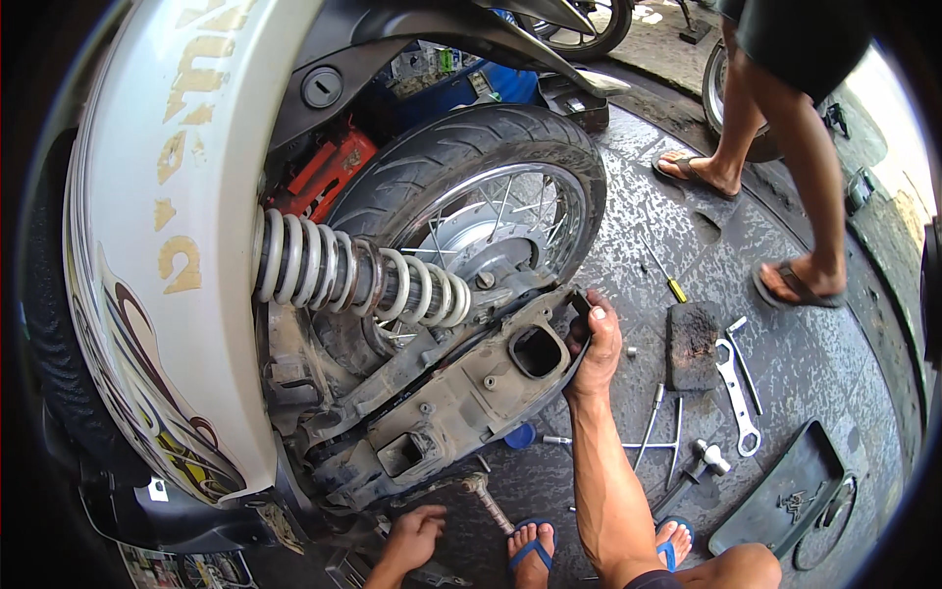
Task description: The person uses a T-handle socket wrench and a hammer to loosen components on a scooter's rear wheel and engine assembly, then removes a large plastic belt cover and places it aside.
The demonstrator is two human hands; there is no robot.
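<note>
A white scooter (pixel 167 245) stands on my left with its rear wheel (pixel 481 196) and white coil shock spring (pixel 363 280) exposed. My right hand (pixel 594 344) grips the rear end of the dirty grey engine side cover (pixel 471 388) just below the tyre. Low down, my left hand (pixel 412 538) rests at the underside of the scooter, fingers curled, next to a metal tool handle (pixel 488 501); what it holds is hidden. My feet in blue sandals (pixel 530 550) are on the floor below.
Tools lie on the dark wet floor to my right: a yellow-handled screwdriver (pixel 665 275), spanners (pixel 738 388), a dark block (pixel 693 344), thin drivers (pixel 653 432) and a black plastic panel (pixel 785 496). Another person's legs in sandals (pixel 795 285) stand at the upper right.
</note>
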